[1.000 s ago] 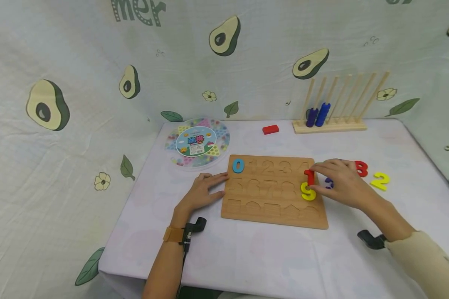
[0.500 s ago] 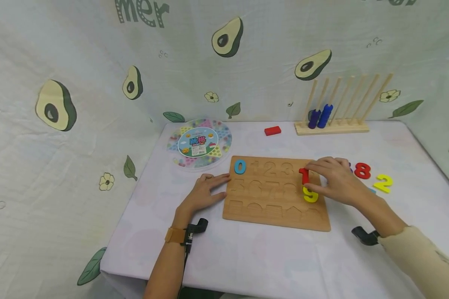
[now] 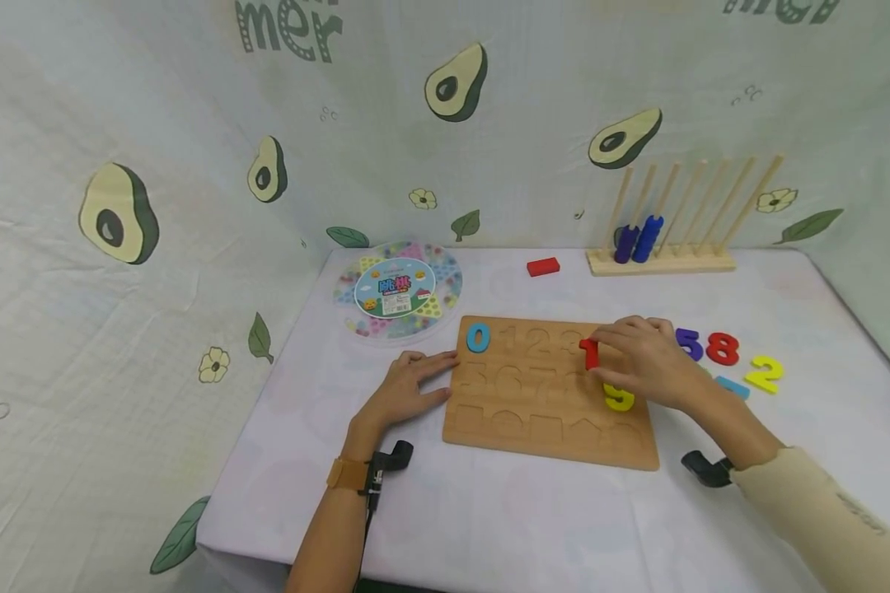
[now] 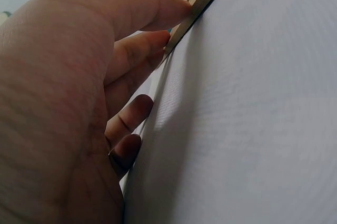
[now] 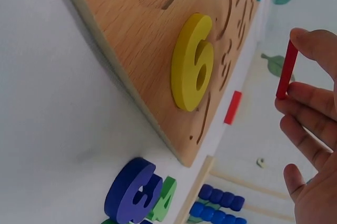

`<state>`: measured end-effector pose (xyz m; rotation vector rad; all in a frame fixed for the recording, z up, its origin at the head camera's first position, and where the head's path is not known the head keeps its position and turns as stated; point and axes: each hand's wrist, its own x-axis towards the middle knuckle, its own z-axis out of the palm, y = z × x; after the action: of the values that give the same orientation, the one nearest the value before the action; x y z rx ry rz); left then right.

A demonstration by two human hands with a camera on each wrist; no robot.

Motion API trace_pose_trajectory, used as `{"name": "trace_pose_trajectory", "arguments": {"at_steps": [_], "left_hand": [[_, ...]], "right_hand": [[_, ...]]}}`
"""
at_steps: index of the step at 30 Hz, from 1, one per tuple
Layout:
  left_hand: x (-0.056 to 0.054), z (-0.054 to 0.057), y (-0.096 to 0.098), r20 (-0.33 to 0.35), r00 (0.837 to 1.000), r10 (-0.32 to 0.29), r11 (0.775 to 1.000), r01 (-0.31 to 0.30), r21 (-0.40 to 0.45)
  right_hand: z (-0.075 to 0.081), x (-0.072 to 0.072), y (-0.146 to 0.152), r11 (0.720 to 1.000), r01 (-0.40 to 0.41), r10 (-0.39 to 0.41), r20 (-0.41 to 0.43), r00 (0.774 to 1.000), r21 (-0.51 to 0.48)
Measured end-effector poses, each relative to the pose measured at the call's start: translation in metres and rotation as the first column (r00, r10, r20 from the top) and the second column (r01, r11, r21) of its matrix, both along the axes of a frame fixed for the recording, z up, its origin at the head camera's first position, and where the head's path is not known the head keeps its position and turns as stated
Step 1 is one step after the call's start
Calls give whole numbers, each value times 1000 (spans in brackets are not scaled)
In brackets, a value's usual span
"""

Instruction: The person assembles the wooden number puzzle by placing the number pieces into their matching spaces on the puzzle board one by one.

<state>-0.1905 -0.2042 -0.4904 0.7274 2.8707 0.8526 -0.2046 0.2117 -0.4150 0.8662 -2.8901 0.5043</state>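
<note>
My right hand [image 3: 645, 362] pinches a red number 1 [image 3: 591, 354] between thumb and fingertips, above the right half of a wooden number board [image 3: 549, 399]. In the right wrist view the 1 is seen edge-on as a thin red strip [image 5: 287, 68], held clear over the board. A blue 0 [image 3: 478, 338] sits in the board's top left recess. On the right part of the board lies a yellow number [image 5: 190, 66] with one loop, a 6 or 9. My left hand [image 3: 409, 387] touches the board's left edge with extended fingers and thumb.
Right of the board lie a purple 5 [image 3: 688, 343], a red 8 [image 3: 723, 348], a yellow 2 [image 3: 765, 375], a purple 3 [image 5: 131, 195] and a green 4 [image 5: 165, 198]. Behind are a round game box [image 3: 396, 288], a red block [image 3: 543, 267] and a pegged bead rack [image 3: 663, 262].
My right hand has carried the red 1 leftward over the board, away from above the yellow number. The purple 5 and a blue piece have come into sight. My left hand keeps its place.
</note>
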Motion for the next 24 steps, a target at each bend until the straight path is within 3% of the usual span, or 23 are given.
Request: {"name": "trace_pose_trajectory", "arguments": {"at_steps": [7,24], "left_hand": [[1,0,-1,-31,999,-23,1000,23,11],[5,-1,2,-50,999,-14,1000,15,17]], "right_hand": [[-3,-6,-9,1000,-22,22,-19,1000,5],[-5,-15,-30,998,-64,64,-34,997,1]]}}
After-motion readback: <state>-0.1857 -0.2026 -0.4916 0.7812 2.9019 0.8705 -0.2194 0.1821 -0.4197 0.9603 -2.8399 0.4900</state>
